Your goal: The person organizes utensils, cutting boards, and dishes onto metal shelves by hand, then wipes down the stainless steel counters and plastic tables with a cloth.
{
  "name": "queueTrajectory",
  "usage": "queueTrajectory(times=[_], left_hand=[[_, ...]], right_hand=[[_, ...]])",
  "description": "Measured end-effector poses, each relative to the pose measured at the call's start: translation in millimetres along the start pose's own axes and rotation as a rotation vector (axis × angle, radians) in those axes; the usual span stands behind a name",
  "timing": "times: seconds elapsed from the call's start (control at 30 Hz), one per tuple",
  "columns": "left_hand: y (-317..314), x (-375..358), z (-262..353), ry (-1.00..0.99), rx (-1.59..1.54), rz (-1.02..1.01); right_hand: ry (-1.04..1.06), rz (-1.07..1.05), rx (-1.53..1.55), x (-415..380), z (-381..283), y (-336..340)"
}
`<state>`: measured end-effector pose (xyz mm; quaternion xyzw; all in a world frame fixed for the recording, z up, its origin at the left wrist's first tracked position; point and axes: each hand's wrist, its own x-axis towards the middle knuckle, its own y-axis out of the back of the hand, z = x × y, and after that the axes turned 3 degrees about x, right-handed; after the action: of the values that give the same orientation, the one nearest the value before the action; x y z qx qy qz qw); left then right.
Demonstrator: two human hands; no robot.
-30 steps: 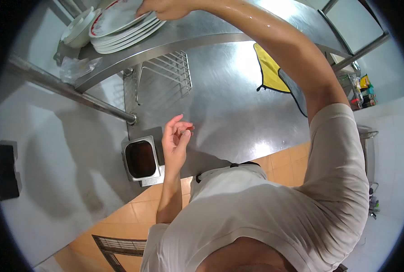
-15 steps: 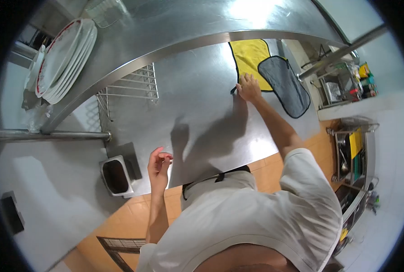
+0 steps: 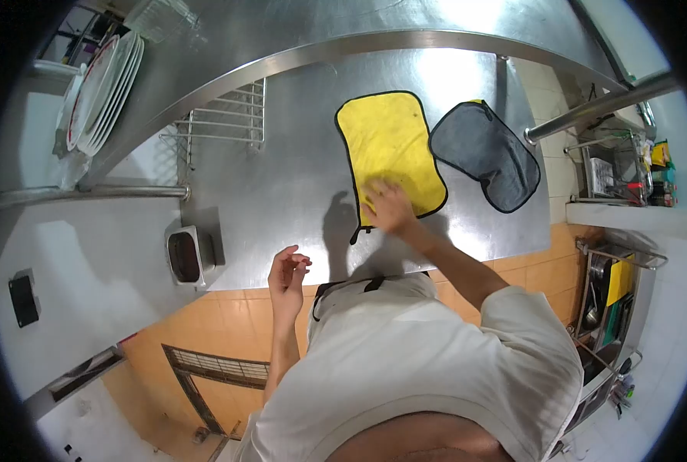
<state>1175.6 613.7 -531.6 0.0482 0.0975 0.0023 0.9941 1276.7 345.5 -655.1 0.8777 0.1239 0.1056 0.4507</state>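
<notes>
A yellow cloth (image 3: 382,131) with black edging lies spread on the steel table, a small black loop at its near left corner. My right hand (image 3: 390,206) rests on its near part, fingers stretched out and slightly blurred. To the right lies a grey cloth (image 3: 470,142) with the same black edging, its near end bent toward me. My left hand (image 3: 288,269) hovers by the table's near edge, loosely curled with fingers apart and nothing visible in it.
The steel table (image 3: 282,192) carries a wire rack (image 3: 228,115) at its far left. A metal container (image 3: 185,256) sits at the near left corner. An overhead steel shelf (image 3: 297,54) holds stacked plates (image 3: 116,96). Trolleys with kitchenware (image 3: 617,285) stand to the right.
My right hand has moved toward me, and the yellow cloth has come nearer and left with it, out from beside the grey cloth. My left hand has shifted slightly right.
</notes>
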Motion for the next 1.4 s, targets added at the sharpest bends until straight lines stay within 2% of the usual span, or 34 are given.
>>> queueTrajectory(times=[0.03, 0.1, 0.2, 0.33, 0.43, 0.57, 0.6, 0.67, 0.7, 0.73, 0.8, 0.9, 1.0, 1.13, 1.23, 1.4], left_hand=[[1, -1, -1, -0.007, 0.011, 0.007], [3, -4, -3, -0.019, 0.029, 0.021], [8, -14, 1, 0.001, 0.083, 0.072], [27, -38, -19, 0.071, 0.086, 0.157], [31, -48, -24, 0.128, 0.065, 0.181], [33, -40, -32, 0.087, 0.063, 0.132], [36, -37, -35, 0.071, 0.084, 0.124], [47, -27, -36, 0.034, 0.112, 0.116], [52, -25, -37, 0.023, 0.114, 0.125], [57, -30, -38, 0.023, 0.122, 0.142], [66, -37, -41, 0.048, 0.142, 0.171], [72, -46, -57, 0.072, 0.166, 0.244], [75, -68, -64, 0.136, 0.170, 0.333], [90, -97, -79, 0.179, 0.122, 0.403], [119, -109, -97, 0.193, 0.142, 0.352], [186, -107, -118, 0.122, 0.322, 0.165]], right_hand=[[0.035, 0.120, -0.053, 14, 4, 5], [-0.018, 0.190, -0.217, 41, 17, 12], [-0.157, 0.205, -0.338, 87, 57, 12], [-0.299, 0.144, -0.425, 133, 50, 23], [-0.132, 0.084, -0.385, 129, 9, -16], [0.070, -0.105, -0.242, 44, -58, -54], [0.006, -0.104, -0.258, 32, -60, -49], [-0.109, -0.097, -0.289, 13, -43, -27], [-0.212, -0.005, -0.380, 20, -16, -26], [-0.308, 0.080, -0.463, 35, 16, -27], [-0.489, 0.024, -0.456, 84, 42, 19], [-0.359, 0.102, -0.530, 161, 73, 9], [-0.149, 0.063, -0.537, 204, 19, -33], [0.088, -0.084, -0.474, 170, -108, -110], [0.277, -0.170, -0.374, 112, -185, -170], [0.354, -0.205, -0.291, 76, -286, -222]])
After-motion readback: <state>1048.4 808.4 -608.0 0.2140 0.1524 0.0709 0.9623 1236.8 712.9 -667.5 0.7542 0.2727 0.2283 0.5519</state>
